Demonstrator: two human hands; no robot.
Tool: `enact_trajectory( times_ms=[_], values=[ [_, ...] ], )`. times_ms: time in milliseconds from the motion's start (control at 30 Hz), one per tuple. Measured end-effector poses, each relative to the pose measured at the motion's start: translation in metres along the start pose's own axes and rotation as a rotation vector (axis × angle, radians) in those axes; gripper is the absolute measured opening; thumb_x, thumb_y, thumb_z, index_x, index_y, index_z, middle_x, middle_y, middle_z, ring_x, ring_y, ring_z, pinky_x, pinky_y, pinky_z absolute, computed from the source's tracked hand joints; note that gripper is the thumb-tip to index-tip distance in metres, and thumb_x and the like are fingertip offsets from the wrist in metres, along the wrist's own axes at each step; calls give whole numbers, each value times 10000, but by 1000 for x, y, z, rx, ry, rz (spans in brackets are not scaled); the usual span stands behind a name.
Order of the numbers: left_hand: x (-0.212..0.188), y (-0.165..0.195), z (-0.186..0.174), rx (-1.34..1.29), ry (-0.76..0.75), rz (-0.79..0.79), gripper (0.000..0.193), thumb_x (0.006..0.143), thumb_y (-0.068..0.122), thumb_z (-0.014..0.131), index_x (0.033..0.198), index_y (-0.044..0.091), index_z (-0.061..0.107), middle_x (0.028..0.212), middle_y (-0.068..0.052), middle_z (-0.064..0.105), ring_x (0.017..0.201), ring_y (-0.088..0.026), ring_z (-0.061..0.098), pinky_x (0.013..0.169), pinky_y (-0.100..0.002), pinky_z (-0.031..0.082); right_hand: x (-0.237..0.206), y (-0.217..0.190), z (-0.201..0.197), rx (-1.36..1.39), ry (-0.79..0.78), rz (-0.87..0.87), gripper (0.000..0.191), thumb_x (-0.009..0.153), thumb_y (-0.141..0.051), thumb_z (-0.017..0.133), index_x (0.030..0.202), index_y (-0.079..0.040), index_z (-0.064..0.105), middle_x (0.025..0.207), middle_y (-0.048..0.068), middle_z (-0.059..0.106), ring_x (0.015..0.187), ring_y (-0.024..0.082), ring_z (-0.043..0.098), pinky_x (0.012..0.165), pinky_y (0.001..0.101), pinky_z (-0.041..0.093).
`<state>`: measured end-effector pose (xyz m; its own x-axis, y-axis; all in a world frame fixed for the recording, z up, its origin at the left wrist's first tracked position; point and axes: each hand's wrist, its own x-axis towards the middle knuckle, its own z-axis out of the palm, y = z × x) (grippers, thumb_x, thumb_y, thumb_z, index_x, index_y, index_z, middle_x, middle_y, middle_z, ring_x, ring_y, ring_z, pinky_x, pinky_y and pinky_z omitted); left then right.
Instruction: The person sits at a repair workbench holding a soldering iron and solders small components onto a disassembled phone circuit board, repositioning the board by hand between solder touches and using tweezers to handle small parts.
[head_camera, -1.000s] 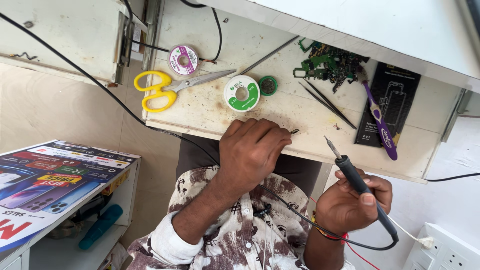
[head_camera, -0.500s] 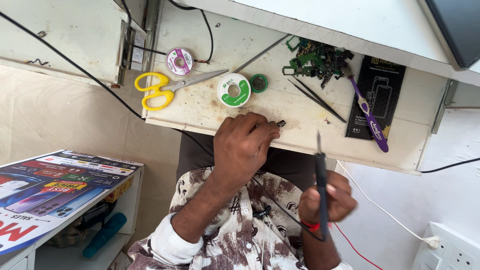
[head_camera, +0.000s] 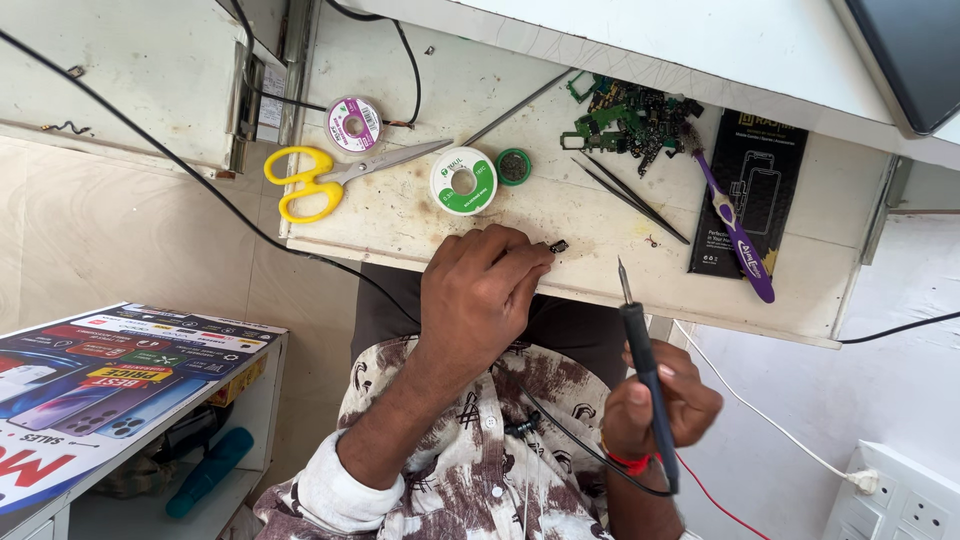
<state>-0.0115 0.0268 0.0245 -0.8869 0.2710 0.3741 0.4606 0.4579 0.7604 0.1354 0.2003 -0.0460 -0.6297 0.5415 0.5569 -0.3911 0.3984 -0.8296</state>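
the person's left hand (head_camera: 480, 295) rests on the near edge of the worn white tabletop (head_camera: 420, 215), knuckles up, its grip pinched together on a tiny black electronic component (head_camera: 559, 246) that sits on the surface right at the fingertips. the right hand (head_camera: 665, 400) is off the tabletop, held above the lap, fingers wrapped tight around the handle of a black soldering iron (head_camera: 645, 360). the iron stands nearly upright in that fist, its thin metal tip pointing toward the tabletop edge, just beside the component but not touching it. a black cord runs from the iron's handle down across the patterned brown and white shirt (head_camera: 470, 450), and a red band shows at the right wrist.

further back on the tabletop, a pair of yellow-handled scissors (head_camera: 320, 180) lies to the left, blades pointing toward a white and green round spool of solder wick (head_camera: 464, 181). a small green round tin (head_camera: 514, 166) sits just beside that spool. a pink and white wire spool (head_camera: 354, 124) lies behind the scissors. to the right, a heap of green circuit board scraps (head_camera: 630, 115) sits near the back edge, with thin black tweezers (head_camera: 630, 198) lying slanted in front of it. a purple-handled tool (head_camera: 735, 235) rests across a flat black packet (head_camera: 750, 190).

to the left, lower down, a colourful printed poster (head_camera: 90, 390) lies on a white shelf unit, and a teal cylinder (head_camera: 208, 472) lies on the shelf beneath it. a white socket strip (head_camera: 900, 495) shows at the lower right.
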Motion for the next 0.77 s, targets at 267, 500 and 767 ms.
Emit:
enact_trajectory(
  times_ms=[267,500,767],
  values=[
    [1,1,-8,-28,-79,-28,191,850,81,785,1021,103,703,1006,-47,673,957,-257,674,826,-417,510,26,-23,-6,-57,-16,121,281,1043,-10,729,1202,1,498,1022,235,654,917,259,717,870,338,611],
    [4,0,-11,11,-124,-68,295,850,119,783,1130,76,700,1048,-91,650,959,-298,659,857,-428,531,49,-16,-3,-106,-36,56,282,967,-20,744,1135,30,524,913,236,680,740,187,673,661,255,550],
    [-5,-28,36,25,-166,-142,262,858,133,785,1115,99,742,1000,-70,638,907,-262,661,832,-403,543,60,-11,5,-90,-59,140,355,939,-140,808,1116,57,571,887,216,663,666,164,613,615,221,487]
  ],
)
